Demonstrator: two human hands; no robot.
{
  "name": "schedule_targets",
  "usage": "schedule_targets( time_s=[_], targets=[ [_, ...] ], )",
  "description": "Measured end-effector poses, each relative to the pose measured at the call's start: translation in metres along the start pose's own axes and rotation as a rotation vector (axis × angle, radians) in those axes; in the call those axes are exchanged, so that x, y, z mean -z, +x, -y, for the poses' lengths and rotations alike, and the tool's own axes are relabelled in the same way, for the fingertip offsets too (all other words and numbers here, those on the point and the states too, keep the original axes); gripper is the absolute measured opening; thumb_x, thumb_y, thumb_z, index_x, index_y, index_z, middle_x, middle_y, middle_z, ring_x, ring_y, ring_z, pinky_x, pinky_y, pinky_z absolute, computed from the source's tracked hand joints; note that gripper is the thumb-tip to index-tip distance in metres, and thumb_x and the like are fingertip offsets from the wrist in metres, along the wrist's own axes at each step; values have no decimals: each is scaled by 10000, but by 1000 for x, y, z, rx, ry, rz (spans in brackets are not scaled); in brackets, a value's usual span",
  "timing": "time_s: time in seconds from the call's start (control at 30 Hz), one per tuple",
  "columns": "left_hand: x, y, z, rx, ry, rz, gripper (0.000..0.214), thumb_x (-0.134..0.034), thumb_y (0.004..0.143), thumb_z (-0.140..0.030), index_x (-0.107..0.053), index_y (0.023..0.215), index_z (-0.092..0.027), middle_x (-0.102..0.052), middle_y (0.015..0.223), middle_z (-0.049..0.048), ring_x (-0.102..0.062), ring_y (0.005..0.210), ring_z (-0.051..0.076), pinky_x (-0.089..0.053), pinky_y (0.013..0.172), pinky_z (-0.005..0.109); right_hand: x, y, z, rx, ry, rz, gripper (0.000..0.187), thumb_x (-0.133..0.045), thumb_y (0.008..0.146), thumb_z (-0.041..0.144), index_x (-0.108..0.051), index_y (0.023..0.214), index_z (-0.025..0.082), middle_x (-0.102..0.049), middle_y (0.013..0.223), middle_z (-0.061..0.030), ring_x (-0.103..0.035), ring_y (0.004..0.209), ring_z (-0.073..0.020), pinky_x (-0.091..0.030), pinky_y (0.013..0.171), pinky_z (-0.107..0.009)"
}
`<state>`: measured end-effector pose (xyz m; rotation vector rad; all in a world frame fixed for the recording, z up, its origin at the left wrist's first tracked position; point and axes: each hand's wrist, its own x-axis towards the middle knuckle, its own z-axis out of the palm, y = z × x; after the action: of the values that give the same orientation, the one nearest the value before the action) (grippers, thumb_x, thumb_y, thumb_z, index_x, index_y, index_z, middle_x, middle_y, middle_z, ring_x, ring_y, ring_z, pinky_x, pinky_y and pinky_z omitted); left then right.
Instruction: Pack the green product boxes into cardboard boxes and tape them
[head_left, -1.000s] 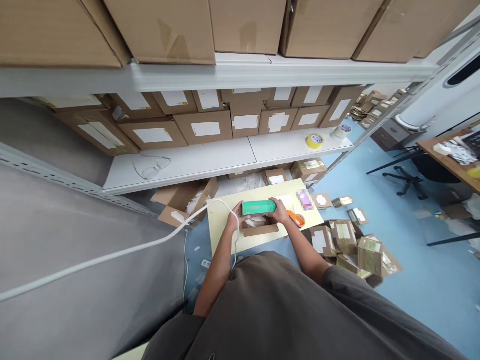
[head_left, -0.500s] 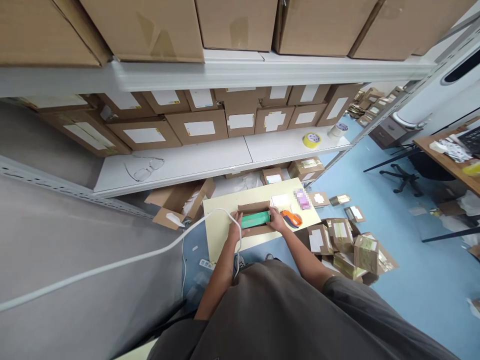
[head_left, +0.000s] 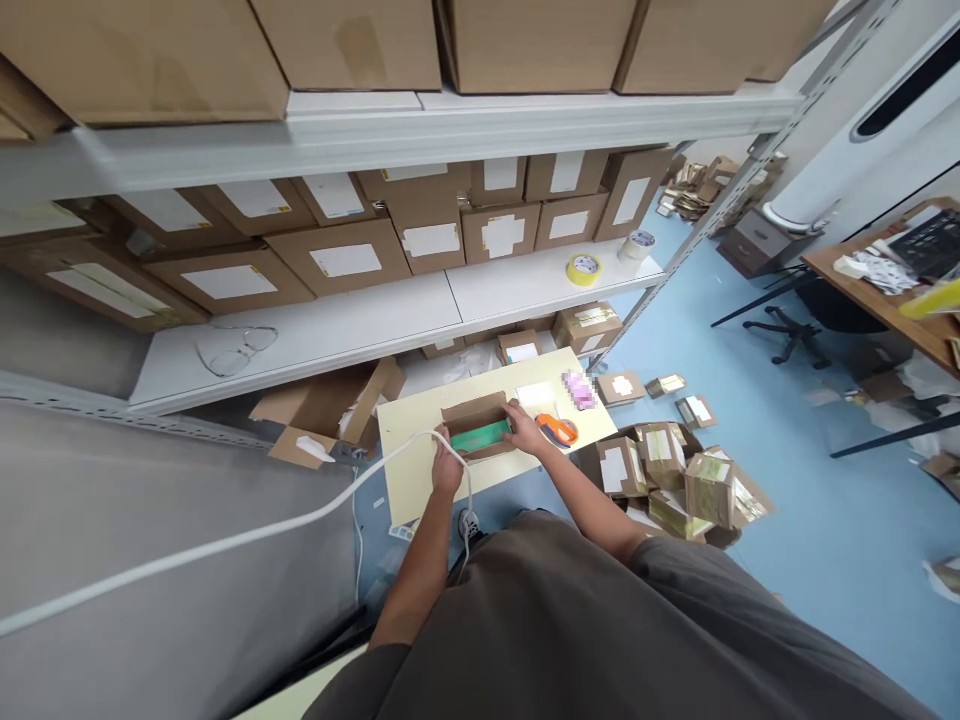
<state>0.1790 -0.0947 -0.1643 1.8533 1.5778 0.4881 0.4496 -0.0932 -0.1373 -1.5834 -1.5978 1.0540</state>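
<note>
A green box (head_left: 481, 436) lies inside a small open cardboard box (head_left: 472, 411) on a pale yellow table (head_left: 409, 480). My left hand (head_left: 447, 467) grips the cardboard box's left end, fingers curled round it. My right hand (head_left: 526, 428) rests at the box's right end, fingers bent against its edge. A white cable (head_left: 225, 543) runs from the lower left to my left wrist.
Orange scissors (head_left: 557, 429), a white label sheet (head_left: 537, 394) and a pink item (head_left: 579, 389) lie right of the box. Taped parcels (head_left: 675, 475) are heaped on the blue floor. Shelves hold labelled cartons (head_left: 345, 262), tape rolls (head_left: 583, 268) and glasses (head_left: 229, 346). A desk (head_left: 892, 300) stands right.
The green box, held above the table a second ago, has gone down into the cardboard box. Both hands now sit at the box's ends. The view has swung left.
</note>
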Motion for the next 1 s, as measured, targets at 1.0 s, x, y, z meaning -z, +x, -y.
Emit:
schedule_targets(
  time_s=[1.0],
  targets=[
    [-66, -496, -75, 739, 116, -841, 202, -656, 996, -270, -854, 994, -229, -378, 1825, 59, -155, 1742, 406, -322, 1370, 639, -173, -226, 172, 811, 114, 982, 688, -733, 941, 267, -600, 1617, 275, -550, 1682, -119, -491, 1588, -321, -360, 1358, -542]
  ],
)
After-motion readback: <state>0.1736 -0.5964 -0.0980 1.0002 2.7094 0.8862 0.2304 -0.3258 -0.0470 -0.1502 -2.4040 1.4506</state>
